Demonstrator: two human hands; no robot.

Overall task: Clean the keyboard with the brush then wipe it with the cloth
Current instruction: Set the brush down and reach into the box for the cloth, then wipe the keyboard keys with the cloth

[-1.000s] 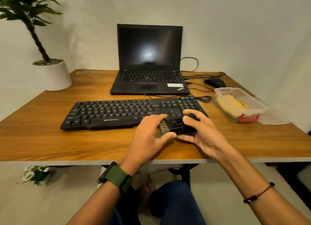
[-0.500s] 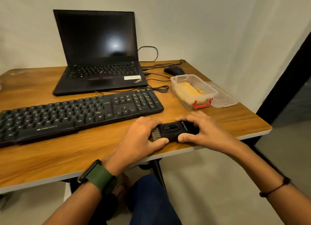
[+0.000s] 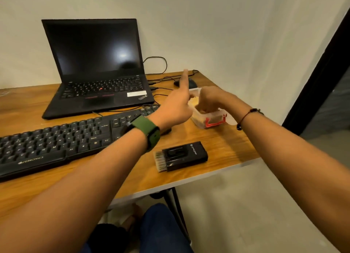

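Both hands are leaving the brush (image 3: pixel 180 156), reaching into the box (image 3: pixel 215 118).
Right hand (image 3: pixel 210 101) is curling onto the cloth (image 3: pixel 195 102), grip unclear; left hand (image 3: pixel 175 106) is pointing, loosely spread.

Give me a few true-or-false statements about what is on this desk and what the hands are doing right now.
1. The brush lies on the table, and no hand touches it. True.
2. The laptop is closed. False: it stands open with a dark screen.
3. The right hand reaches into the clear container. True.
4. The keyboard sits on top of the laptop. False: it lies on the table in front of it.
5. The left hand grips the brush. False: it is raised near the container, one finger pointing up.
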